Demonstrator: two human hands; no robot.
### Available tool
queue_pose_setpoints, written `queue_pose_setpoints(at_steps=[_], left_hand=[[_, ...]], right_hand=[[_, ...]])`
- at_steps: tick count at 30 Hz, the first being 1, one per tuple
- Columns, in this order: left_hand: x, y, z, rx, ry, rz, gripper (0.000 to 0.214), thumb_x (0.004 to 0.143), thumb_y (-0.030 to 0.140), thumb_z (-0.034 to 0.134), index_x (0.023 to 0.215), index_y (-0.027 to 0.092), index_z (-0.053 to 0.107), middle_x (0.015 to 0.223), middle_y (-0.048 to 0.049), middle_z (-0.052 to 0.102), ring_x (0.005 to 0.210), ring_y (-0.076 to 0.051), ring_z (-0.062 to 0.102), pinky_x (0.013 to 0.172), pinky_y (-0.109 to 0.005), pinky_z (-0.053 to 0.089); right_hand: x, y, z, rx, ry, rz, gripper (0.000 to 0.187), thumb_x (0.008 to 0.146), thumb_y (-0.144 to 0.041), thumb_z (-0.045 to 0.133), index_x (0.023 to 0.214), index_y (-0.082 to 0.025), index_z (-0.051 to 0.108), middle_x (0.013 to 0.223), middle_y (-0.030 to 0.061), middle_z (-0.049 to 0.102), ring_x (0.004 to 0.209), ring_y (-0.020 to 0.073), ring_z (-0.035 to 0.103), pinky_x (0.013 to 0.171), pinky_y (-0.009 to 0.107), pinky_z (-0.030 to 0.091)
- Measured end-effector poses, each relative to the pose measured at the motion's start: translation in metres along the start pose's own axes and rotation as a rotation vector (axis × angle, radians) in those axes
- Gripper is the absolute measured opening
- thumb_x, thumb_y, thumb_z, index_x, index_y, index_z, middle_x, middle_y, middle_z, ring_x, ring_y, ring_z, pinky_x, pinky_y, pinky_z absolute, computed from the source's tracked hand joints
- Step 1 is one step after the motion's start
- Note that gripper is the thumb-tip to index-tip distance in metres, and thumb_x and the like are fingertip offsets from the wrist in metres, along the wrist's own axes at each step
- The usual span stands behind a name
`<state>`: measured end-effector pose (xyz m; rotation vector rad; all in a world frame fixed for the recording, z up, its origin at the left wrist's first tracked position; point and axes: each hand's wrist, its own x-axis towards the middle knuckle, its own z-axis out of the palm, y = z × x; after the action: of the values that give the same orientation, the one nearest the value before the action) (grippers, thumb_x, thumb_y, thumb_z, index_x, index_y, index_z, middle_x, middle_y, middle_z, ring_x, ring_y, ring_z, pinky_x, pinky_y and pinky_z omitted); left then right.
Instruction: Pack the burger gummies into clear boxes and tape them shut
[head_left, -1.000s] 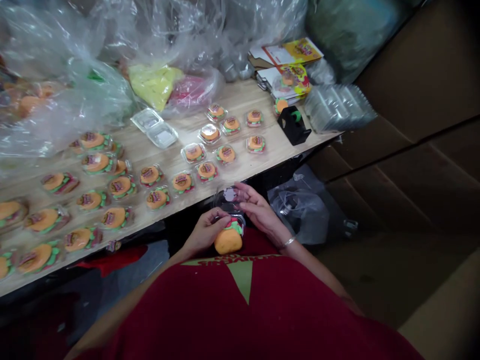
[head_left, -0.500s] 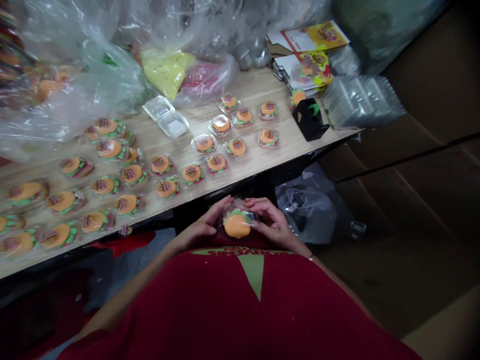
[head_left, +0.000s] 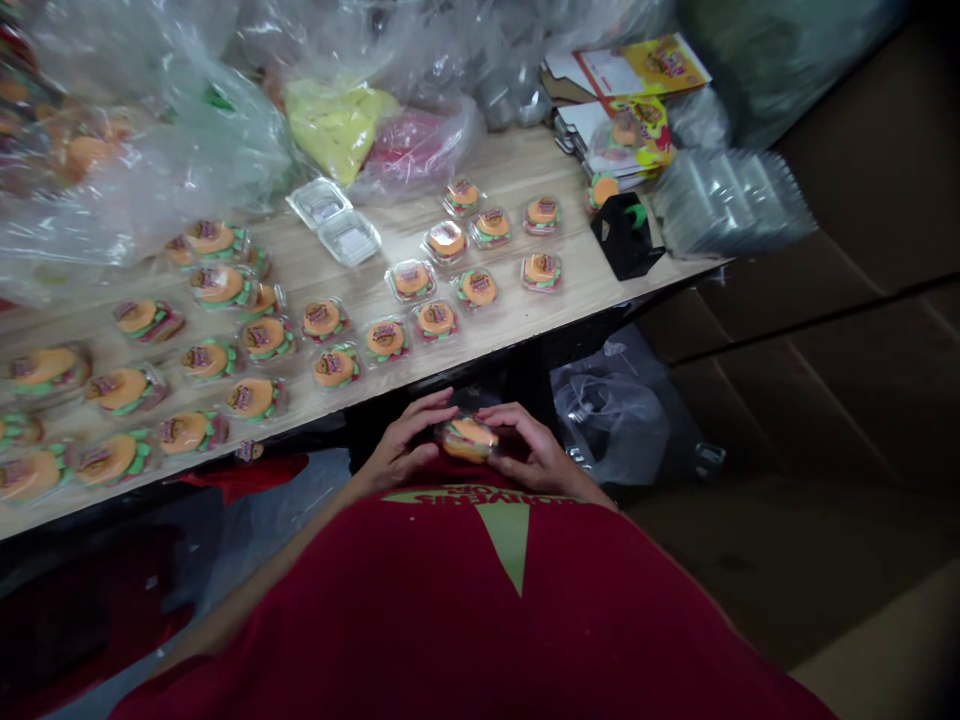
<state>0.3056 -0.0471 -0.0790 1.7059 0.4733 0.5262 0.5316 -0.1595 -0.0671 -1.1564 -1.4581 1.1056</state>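
Just below the table's front edge, both my hands hold one small clear plastic box with an orange burger-shaped piece inside (head_left: 468, 438). My left hand (head_left: 405, 445) grips its left side with curled fingers. My right hand (head_left: 529, 445) presses on its right side, fingers bent over the lid. The lid lies down over the piece. Several packed burger boxes (head_left: 386, 338) lie in rows on the wooden table (head_left: 517, 330) in front of me.
An empty open clear box (head_left: 334, 219) lies at mid-table. A black tape dispenser (head_left: 624, 240) and a stack of clear shells (head_left: 731, 205) sit at the right end. Plastic bags (head_left: 150, 130) and printed cards (head_left: 637, 70) crowd the back. Cardboard (head_left: 847, 330) stands at right.
The box's lid stood open a second ago with my left hand on the orange piece. Both hands then came together around the box, and the lid is now down.
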Motion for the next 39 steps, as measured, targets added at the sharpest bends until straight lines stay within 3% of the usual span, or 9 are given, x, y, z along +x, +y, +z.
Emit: queue_pose_setpoints(at_steps=[6, 15, 25, 28, 30, 32, 33, 36, 39], left_hand=[[0.011, 0.004, 0.012, -0.101, 0.132, 0.003, 0.026, 0.092, 0.025, 0.054, 0.112, 0.025, 0.069, 0.122, -0.0101, 0.064, 0.114, -0.022, 0.059, 0.097, -0.038, 0.047], [0.026, 0.007, 0.017, -0.014, 0.138, 0.042, 0.024, 0.089, 0.019, 0.057, 0.108, 0.023, 0.071, 0.103, -0.0079, 0.064, 0.098, -0.017, 0.061, 0.087, -0.032, 0.048], [0.026, 0.004, 0.024, 0.053, 0.229, 0.013, 0.019, 0.089, 0.023, 0.057, 0.099, 0.021, 0.073, 0.092, -0.0065, 0.067, 0.085, -0.016, 0.062, 0.076, -0.029, 0.05], [0.026, 0.007, 0.026, 0.18, 0.261, 0.088, 0.02, 0.09, 0.021, 0.054, 0.099, 0.02, 0.072, 0.09, -0.0067, 0.066, 0.083, -0.016, 0.062, 0.073, -0.028, 0.051], [0.028, 0.009, 0.025, 0.36, 0.313, 0.201, 0.021, 0.089, 0.017, 0.055, 0.102, 0.02, 0.071, 0.094, -0.0077, 0.066, 0.085, -0.017, 0.063, 0.073, -0.029, 0.051], [0.03, 0.011, 0.023, 0.609, 0.379, 0.396, 0.025, 0.085, 0.014, 0.06, 0.105, 0.023, 0.07, 0.101, -0.0086, 0.067, 0.09, -0.02, 0.064, 0.076, -0.033, 0.052], [0.031, 0.011, 0.022, 0.724, 0.39, 0.512, 0.027, 0.082, 0.014, 0.063, 0.106, 0.025, 0.07, 0.104, -0.0082, 0.068, 0.093, -0.021, 0.064, 0.078, -0.035, 0.052], [0.035, 0.007, 0.021, 0.849, 0.224, 0.76, 0.034, 0.079, 0.014, 0.068, 0.105, 0.034, 0.069, 0.105, -0.0026, 0.072, 0.095, -0.022, 0.066, 0.084, -0.038, 0.052], [0.036, 0.005, 0.022, 0.647, -0.113, 0.651, 0.034, 0.082, 0.014, 0.064, 0.106, 0.038, 0.068, 0.102, 0.0018, 0.073, 0.095, -0.019, 0.068, 0.09, -0.037, 0.053]], right_hand=[[-0.001, 0.007, 0.004, 0.047, 0.079, 0.115, 0.037, 0.089, -0.03, 0.059, 0.125, -0.024, 0.051, 0.124, 0.0091, 0.057, 0.116, 0.0206, 0.056, 0.098, 0.038, 0.046], [0.007, 0.008, 0.005, -0.132, 0.217, -0.012, 0.017, 0.092, -0.027, 0.053, 0.103, -0.02, 0.065, 0.106, 0.0086, 0.067, 0.101, 0.0186, 0.062, 0.09, 0.036, 0.049], [0.013, 0.005, 0.002, -0.117, 0.241, 0.058, 0.016, 0.092, -0.027, 0.054, 0.094, -0.019, 0.068, 0.096, 0.0063, 0.067, 0.091, 0.0172, 0.063, 0.082, 0.033, 0.05], [0.015, 0.003, 0.004, -0.185, 0.323, 0.035, 0.016, 0.09, -0.028, 0.056, 0.091, -0.02, 0.07, 0.093, 0.0062, 0.064, 0.091, 0.0174, 0.06, 0.082, 0.033, 0.049], [0.015, 0.004, 0.005, -0.178, 0.461, 0.077, 0.015, 0.087, -0.033, 0.061, 0.091, -0.02, 0.067, 0.09, 0.005, 0.061, 0.086, 0.0166, 0.058, 0.078, 0.031, 0.048], [0.017, 0.006, 0.007, -0.022, 0.543, 0.219, 0.027, 0.083, -0.045, 0.064, 0.086, -0.019, 0.062, 0.079, 0.0023, 0.057, 0.072, 0.0138, 0.055, 0.067, 0.027, 0.048], [0.018, 0.007, 0.007, 0.124, 0.522, 0.317, 0.036, 0.082, -0.054, 0.061, 0.082, -0.018, 0.059, 0.073, 0.0009, 0.055, 0.064, 0.0121, 0.053, 0.061, 0.026, 0.047], [0.023, 0.007, 0.007, 0.569, 0.33, 0.545, 0.051, 0.081, -0.069, 0.05, 0.077, -0.018, 0.053, 0.062, -0.0016, 0.053, 0.05, 0.009, 0.048, 0.05, 0.022, 0.044], [0.029, 0.005, 0.002, 0.651, 0.28, 0.565, 0.047, 0.077, -0.064, 0.061, 0.074, -0.018, 0.051, 0.058, -0.0041, 0.052, 0.048, 0.0076, 0.047, 0.046, 0.019, 0.039]])
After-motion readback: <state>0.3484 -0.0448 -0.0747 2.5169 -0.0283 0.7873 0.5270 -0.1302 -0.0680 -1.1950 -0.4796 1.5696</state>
